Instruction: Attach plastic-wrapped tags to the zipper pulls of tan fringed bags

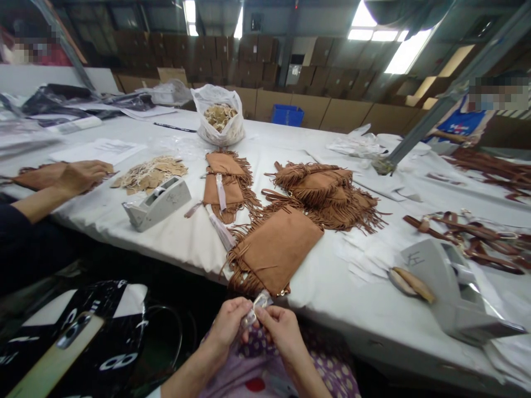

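Observation:
Both my hands are low in the view, below the table's near edge. My left hand (228, 325) and my right hand (281, 329) pinch a small clear plastic packet (256, 307) between their fingertips; both are closed on it. Just above them a brown suede fringed bag (274, 249) lies flat on the white table (174, 232), its lower end over the edge. A pile of the same fringed bags (326, 190) lies farther back. More bags (224, 182) with white strips on them lie to the left.
A grey tape dispenser (157, 203) stands at left, another (452, 287) at right. Paper tags (151, 172) and a plastic bag of tags (219, 116) lie behind. A co-worker's hand (81, 174) rests on a bag at far left. Brown straps (473, 240) lie at right.

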`<state>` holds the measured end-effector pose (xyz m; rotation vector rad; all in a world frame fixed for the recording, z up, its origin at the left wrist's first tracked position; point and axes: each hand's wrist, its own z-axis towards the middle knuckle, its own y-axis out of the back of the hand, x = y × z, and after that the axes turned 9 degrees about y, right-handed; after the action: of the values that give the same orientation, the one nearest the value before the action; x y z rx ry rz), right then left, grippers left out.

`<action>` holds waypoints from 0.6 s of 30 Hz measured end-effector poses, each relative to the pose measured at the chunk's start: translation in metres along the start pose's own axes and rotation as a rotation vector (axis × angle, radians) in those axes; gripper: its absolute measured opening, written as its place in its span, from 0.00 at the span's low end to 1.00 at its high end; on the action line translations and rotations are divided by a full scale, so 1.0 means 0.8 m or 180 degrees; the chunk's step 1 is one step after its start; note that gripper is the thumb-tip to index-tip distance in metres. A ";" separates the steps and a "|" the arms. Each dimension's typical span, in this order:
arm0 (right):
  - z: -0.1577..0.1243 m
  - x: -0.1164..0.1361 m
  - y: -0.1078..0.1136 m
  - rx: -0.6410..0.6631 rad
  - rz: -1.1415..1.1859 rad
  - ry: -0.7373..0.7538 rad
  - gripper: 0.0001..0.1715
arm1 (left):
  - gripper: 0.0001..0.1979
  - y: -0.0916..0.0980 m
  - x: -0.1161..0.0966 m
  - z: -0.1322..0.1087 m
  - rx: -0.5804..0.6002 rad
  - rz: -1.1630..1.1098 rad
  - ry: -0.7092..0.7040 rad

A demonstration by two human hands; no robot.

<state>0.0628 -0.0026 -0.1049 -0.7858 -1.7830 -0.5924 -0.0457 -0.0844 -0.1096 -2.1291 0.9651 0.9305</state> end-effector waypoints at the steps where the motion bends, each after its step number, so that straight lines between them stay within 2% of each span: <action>1: 0.000 -0.002 0.000 -0.0010 -0.0054 0.0081 0.31 | 0.22 -0.001 0.001 0.001 -0.0077 -0.0093 0.0068; 5: 0.001 -0.010 -0.001 -0.0197 -0.0182 0.0264 0.30 | 0.21 0.001 0.007 0.001 -0.0608 0.0047 -0.0040; 11: 0.006 -0.018 0.001 -0.0246 -0.0307 0.0214 0.30 | 0.21 0.008 0.006 -0.017 -0.1043 0.0988 -0.0858; 14: 0.004 -0.015 0.001 -0.0294 -0.0281 0.0278 0.30 | 0.18 0.007 0.005 -0.014 -0.0938 0.1238 -0.0874; 18: 0.003 -0.013 0.011 -0.0117 -0.0191 0.0269 0.30 | 0.19 0.003 0.001 0.000 -0.0443 0.0810 -0.0169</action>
<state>0.0703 0.0026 -0.1152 -0.7238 -1.7272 -0.6900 -0.0471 -0.0863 -0.1108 -2.1151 1.1951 1.2034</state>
